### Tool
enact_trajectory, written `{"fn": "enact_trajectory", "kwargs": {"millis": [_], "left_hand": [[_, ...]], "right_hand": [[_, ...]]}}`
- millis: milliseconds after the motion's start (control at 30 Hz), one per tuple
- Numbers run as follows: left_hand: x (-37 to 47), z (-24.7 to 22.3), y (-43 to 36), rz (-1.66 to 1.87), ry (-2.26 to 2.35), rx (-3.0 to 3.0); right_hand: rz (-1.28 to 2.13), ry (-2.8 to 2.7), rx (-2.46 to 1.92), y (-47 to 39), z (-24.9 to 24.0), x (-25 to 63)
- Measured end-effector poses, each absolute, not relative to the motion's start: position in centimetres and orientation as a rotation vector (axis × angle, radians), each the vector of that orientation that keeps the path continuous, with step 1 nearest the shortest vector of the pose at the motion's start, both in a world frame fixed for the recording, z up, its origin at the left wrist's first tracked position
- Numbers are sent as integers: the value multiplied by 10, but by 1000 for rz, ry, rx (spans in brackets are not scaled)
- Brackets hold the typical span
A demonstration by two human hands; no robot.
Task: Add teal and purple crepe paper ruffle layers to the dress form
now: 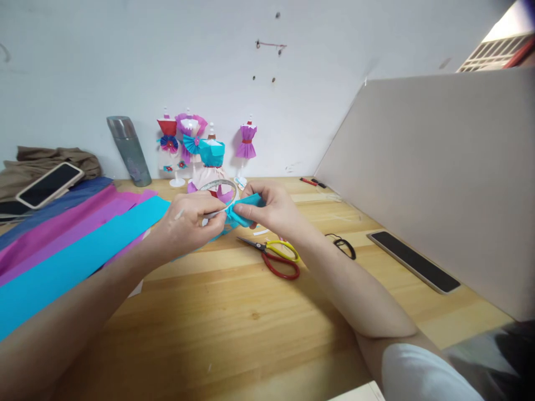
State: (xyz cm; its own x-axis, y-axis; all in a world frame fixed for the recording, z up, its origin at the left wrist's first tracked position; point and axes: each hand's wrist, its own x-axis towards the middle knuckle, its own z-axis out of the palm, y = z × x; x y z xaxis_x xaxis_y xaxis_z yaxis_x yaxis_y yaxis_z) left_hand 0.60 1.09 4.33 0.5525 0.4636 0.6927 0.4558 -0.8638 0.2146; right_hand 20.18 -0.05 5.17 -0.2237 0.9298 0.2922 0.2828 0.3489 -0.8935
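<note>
Pinching between thumb and fingers, our left hand (pixel 194 220) is clamped on a pale tape roll (pixel 236 192), a light, stiff-looking ring that should handle easily by its rim. Right of it, close against the roll, is the gathered turquoise piece (pixel 251 199), held above the bench (pixel 234 345); our right hand (pixel 267 209) is clamped on it, thumb in front, so the two hands are close together. We judge the piece soft and nearly weightless, apt to crease or tear, so we would hold it at the bunched part and spare the loose edges. Whether any tape is stuck to it we cannot tell. On the wooden surface, at far left, a phone (pixel 50 185) lies on brown cloth (pixel 86 160); next come overlapping coloured sheets (pixel 104 234), the turquoise one reaching toward our left hand. A flask (pixel 130 150) stands behind them, then miniature dress forms (pixel 212 153) in bright outfits near the wall (pixel 334 55). Right of centre, scissors (pixel 279 259) with one yellow and one red handle lie nearer us than our right hand; farther right are a black loop (pixel 346 248) and a second phone (pixel 414 262). A pale partition (pixel 434 167) closes off the right side.
</note>
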Motion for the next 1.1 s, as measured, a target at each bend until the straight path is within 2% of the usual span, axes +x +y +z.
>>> {"fn": "enact_trajectory", "kwargs": {"millis": [267,433,867,1100], "left_hand": [[4,45,14,1170,656,2893],[1,46,15,1151,625,2838],[4,49,10,1162,682,2742],[3,47,11,1196,686,2760]], "right_hand": [[1274,-1615,-961,7,46,204],[1339,-1710,-945,13,47,214],[869,-1870,-998,-8,60,211],[792,-1938,-968,-13,60,210]]}}
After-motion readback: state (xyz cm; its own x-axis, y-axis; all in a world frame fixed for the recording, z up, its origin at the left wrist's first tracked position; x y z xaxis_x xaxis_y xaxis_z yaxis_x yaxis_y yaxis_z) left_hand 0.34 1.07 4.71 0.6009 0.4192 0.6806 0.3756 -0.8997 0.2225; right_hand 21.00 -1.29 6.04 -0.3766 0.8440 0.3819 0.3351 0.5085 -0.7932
